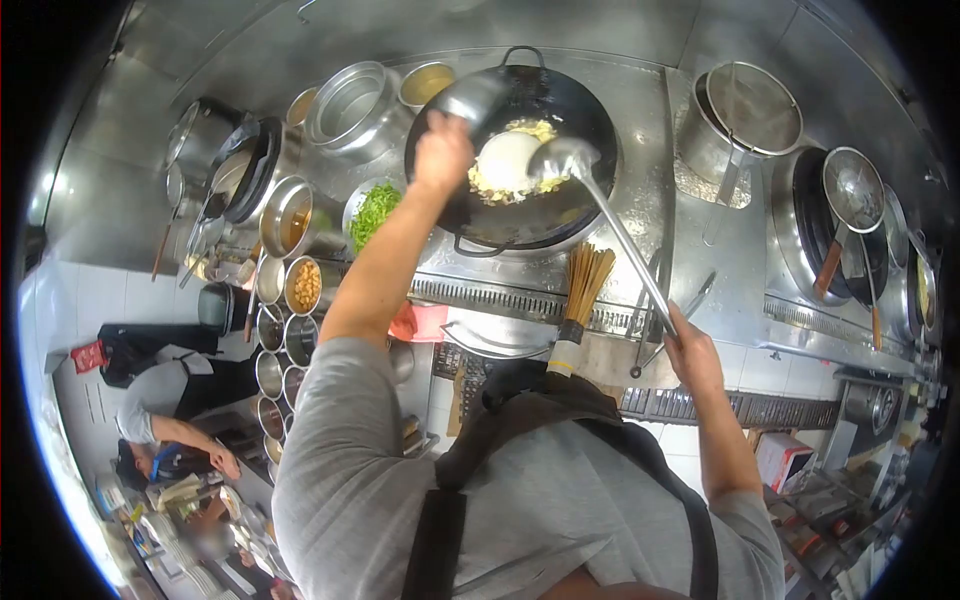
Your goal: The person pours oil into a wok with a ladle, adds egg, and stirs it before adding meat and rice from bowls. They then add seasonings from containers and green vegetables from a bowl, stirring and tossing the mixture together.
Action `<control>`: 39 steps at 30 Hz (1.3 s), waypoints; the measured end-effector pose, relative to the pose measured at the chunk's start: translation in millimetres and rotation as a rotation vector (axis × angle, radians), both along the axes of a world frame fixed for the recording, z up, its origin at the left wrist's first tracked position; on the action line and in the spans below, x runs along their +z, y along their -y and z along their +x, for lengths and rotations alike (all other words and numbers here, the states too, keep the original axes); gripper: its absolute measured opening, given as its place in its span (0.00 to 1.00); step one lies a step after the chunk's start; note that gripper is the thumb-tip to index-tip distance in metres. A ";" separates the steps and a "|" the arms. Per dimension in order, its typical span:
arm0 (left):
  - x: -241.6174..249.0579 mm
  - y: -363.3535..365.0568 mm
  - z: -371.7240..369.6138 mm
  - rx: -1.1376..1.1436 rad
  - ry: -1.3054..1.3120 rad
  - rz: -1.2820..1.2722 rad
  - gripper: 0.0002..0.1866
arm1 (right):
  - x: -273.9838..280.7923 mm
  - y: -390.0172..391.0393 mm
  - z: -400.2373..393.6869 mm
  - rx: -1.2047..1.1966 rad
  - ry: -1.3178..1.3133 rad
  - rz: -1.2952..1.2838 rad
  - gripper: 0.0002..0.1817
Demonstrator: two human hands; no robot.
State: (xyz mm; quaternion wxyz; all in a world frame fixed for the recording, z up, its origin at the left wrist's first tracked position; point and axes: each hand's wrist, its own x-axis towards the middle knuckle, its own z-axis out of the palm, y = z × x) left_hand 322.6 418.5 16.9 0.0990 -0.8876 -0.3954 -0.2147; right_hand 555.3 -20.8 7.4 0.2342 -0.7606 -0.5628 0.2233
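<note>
My left hand [443, 152] is closed on a metal bowl [474, 96], tipped over the left side of a black wok [585, 110] and slightly blurred. In the wok, a rounded white mound of what looks like rice [507, 160] lies on yellow bits resembling scrambled egg [490, 188]. My right hand [694, 352] grips the lower end of a long-handled ladle [612, 215]. The ladle's head hangs at the mound's right edge, overlapping it in this view. Chopped greens [375, 212] fill a bowl to the left of the wok.
A bamboo brush [588, 275] stands at the front of the stove. Metal pots [352, 105] and small containers line the left. Strainers [853, 190] rest over pots on the right. Another person [185, 400] bends at a counter at lower left.
</note>
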 end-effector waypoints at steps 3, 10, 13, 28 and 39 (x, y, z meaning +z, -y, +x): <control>-11.1 42.6 -16.2 0.009 -0.076 -0.048 0.07 | -14.3 -44.1 -12.2 -0.031 -0.033 0.053 0.32; -28.6 84.7 -146.0 0.384 1.423 -0.760 0.06 | -40.2 -131.2 -28.6 -0.002 0.258 0.134 0.27; -60.3 186.2 -215.4 0.318 1.840 -0.852 0.06 | -50.1 -137.0 -20.7 0.128 0.344 0.224 0.23; -117.9 847.1 -380.1 1.664 2.323 0.607 0.07 | -95.6 -12.3 -409.6 1.953 0.193 -0.038 0.18; -83.9 1053.4 -438.7 1.276 2.488 0.981 0.14 | -37.9 107.9 -559.9 2.067 0.139 -0.083 0.16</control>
